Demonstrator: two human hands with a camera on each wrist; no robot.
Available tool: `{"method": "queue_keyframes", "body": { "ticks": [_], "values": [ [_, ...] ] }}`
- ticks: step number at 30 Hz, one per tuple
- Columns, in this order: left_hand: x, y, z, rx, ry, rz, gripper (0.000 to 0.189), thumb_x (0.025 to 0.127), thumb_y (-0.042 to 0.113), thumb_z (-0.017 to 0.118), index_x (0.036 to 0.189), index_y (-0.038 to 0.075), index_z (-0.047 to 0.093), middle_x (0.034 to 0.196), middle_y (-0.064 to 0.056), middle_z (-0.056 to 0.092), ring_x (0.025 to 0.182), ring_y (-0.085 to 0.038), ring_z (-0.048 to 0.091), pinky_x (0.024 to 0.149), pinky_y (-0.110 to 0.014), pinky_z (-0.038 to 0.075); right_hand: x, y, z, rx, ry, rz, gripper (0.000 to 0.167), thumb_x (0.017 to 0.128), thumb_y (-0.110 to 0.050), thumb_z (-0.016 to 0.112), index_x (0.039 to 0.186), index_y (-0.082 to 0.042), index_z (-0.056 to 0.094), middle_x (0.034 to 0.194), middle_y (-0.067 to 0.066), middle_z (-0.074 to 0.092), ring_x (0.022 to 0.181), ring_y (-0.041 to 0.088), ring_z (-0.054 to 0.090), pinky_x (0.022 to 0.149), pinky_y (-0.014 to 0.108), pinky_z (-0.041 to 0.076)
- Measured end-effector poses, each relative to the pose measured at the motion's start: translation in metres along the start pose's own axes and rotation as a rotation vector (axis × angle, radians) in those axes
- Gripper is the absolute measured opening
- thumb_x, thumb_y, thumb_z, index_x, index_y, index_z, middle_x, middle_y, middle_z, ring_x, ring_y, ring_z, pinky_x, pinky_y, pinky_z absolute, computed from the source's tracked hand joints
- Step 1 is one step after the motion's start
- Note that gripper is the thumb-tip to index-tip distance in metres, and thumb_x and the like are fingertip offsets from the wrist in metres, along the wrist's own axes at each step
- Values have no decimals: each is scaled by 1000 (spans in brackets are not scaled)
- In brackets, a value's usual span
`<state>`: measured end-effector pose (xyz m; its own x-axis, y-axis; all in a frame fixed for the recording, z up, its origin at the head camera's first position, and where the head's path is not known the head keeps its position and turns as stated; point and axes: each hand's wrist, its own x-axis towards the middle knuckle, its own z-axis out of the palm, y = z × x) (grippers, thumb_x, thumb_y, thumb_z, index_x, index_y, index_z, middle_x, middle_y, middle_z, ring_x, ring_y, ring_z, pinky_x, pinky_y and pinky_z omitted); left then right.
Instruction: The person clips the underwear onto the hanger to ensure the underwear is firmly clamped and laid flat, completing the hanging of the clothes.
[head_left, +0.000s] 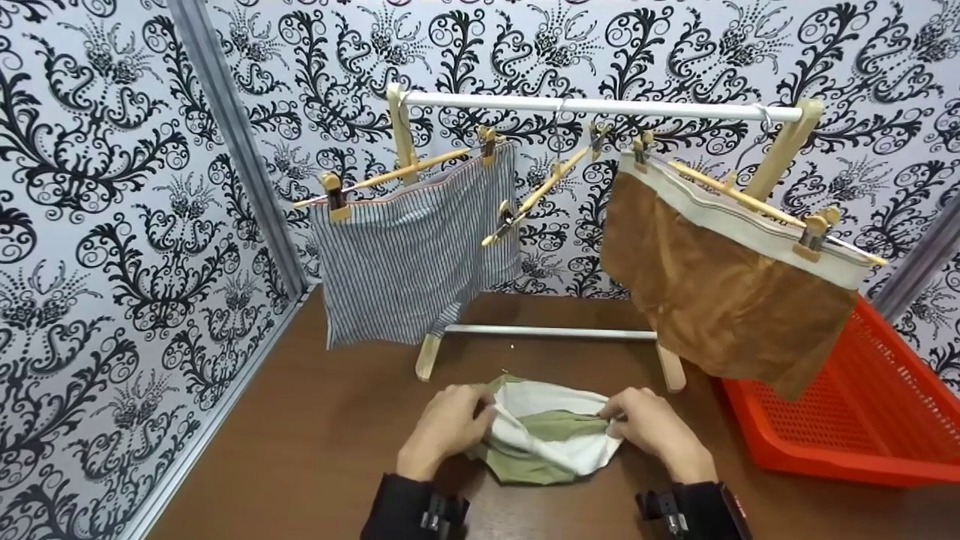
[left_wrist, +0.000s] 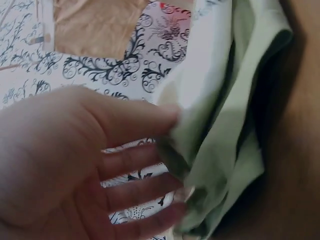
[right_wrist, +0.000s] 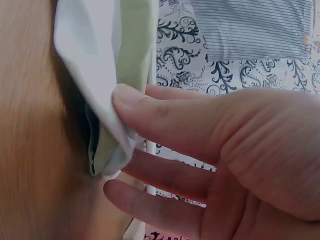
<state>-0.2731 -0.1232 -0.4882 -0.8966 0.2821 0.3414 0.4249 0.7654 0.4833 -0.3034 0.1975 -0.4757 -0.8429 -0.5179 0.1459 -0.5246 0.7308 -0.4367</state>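
A green garment with a white inner side or band [head_left: 559,424] lies bunched on the brown table, its opening spread between the two hands. At its left edge, my left hand [head_left: 450,421] pinches the cloth between thumb and fingers; the left wrist view shows the thumb on the green and white fabric [left_wrist: 215,125]. My right hand [head_left: 651,424] pinches the opposite edge. In the right wrist view the thumb presses on the white fabric [right_wrist: 92,55], with the other fingers behind it. The garment's exact kind cannot be made out.
Behind stands a rack with a white rail [head_left: 600,107]. A striped cloth garment [head_left: 412,255] hangs clipped at left, a brown garment with a white waistband [head_left: 720,292] at right. Between them hangs a bare clip hanger [head_left: 551,184]. A red basket [head_left: 780,454] sits at right.
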Motion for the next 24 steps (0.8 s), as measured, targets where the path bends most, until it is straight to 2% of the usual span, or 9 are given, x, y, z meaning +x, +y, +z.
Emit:
{"method": "queue_keyframes", "body": {
  "ticks": [2, 4, 7, 11, 14, 17, 19, 24],
  "values": [
    [0, 0, -4, -49, 50, -2, 5, 94, 16, 66, 93, 13, 70, 77, 6, 65, 67, -11, 59, 61, -33, 49, 0, 1, -2, 11, 17, 48, 13, 79, 0, 79, 87, -9, 80, 86, 0, 75, 82, 21, 68, 73, 39, 54],
    [0, -1, -8, -105, 95, -15, 6, 95, 14, 64, 98, 10, 67, 76, 5, 64, 64, -10, 59, 60, -32, 50, -1, 3, -6, 9, 34, 57, 8, 81, -1, 80, 85, -9, 79, 84, -1, 74, 81, 19, 68, 73, 40, 54],
    [1, 0, -15, -217, 143, -73, 7, 98, 15, 60, 103, 11, 62, 76, 6, 60, 63, -9, 55, 60, -32, 49, -2, 6, -13, 6, 79, 55, 6, 84, -3, 78, 82, -8, 76, 82, -2, 72, 78, 18, 66, 73, 40, 53],
    [3, 3, -21, -391, 241, -152, 8, 102, 16, 54, 106, 10, 58, 78, 4, 55, 65, -11, 50, 60, -30, 44, -4, 12, -22, 53, 170, 85, 1, 91, -6, 74, 90, -6, 74, 88, 1, 72, 84, 21, 66, 77, 42, 52],
    [4, 4, -25, -522, 313, -175, 8, 102, 14, 53, 105, 6, 55, 76, 3, 50, 65, -11, 46, 58, -27, 39, -6, 12, -31, 141, 248, 85, 8, 94, -8, 71, 101, -3, 74, 97, 7, 74, 89, 24, 68, 77, 38, 53],
    [4, 3, -29, -640, 337, -180, 10, 102, 13, 55, 104, 4, 53, 75, 2, 47, 66, -11, 43, 58, -25, 36, -10, 8, -43, 268, 288, 71, 19, 95, -8, 71, 113, -2, 73, 101, 11, 74, 91, 24, 70, 77, 30, 55],
    [3, 1, -32, -700, 329, -172, 12, 102, 13, 58, 102, 3, 52, 76, 2, 46, 67, -10, 43, 59, -24, 35, -13, 3, -50, 332, 316, 68, 25, 94, -8, 71, 118, -1, 71, 101, 11, 74, 91, 22, 71, 76, 25, 55],
    [2, 0, -41, -823, 302, -142, 16, 97, 5, 63, 98, 0, 48, 72, 3, 43, 64, -8, 40, 56, -22, 32, -19, -10, -63, 438, 422, 66, 26, 94, -4, 71, 120, 0, 70, 96, 12, 71, 84, 14, 69, 70, 21, 54]
  ]
}}
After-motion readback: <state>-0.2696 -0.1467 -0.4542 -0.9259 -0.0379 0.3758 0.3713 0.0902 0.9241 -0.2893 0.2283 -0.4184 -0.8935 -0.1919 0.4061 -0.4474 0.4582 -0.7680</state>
